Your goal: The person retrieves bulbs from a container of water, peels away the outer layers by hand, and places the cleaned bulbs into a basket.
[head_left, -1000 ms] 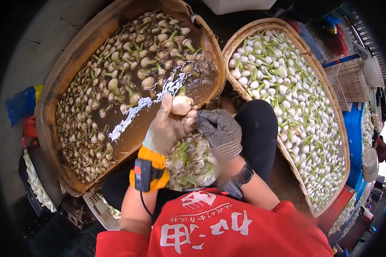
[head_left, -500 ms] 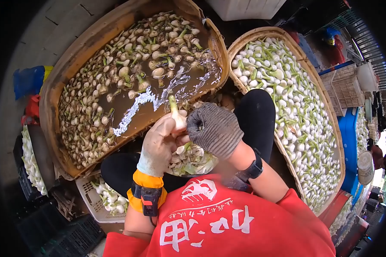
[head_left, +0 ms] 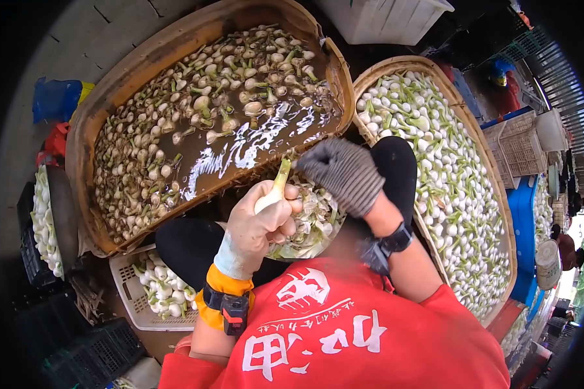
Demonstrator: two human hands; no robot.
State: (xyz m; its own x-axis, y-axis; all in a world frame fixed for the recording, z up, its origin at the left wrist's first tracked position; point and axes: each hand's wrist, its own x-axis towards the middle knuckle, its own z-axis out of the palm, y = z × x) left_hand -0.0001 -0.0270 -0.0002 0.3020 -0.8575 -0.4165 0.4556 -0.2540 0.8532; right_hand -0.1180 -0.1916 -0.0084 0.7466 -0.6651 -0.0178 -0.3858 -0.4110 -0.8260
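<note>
My left hand [head_left: 261, 217], in a pale glove, grips a white garlic bulb [head_left: 267, 200] whose green stem points up and to the right. Close to the stem's tip is my right hand [head_left: 350, 175], in a grey striped glove. Its fingers are curled together, and what they pinch, if anything, is hidden. Beneath both hands, between my knees, lies a heap of peeled skins [head_left: 313, 223]. Ahead, a brown tub [head_left: 120, 71] holds murky water with many unpeeled-looking bulbs floating in it.
To the right stands a second tub [head_left: 461, 94] full of clean white bulbs with green stems. By my left knee a white basket [head_left: 133, 301] holds more bulbs. Dark crates [head_left: 97, 356] lie at the lower left. A white bin [head_left: 386, 19] stands beyond the tubs.
My right hand has moved off the bulb, up and to the right, toward the stem's tip. My left hand has lowered slightly, still holding the bulb, whose stem now tilts right.
</note>
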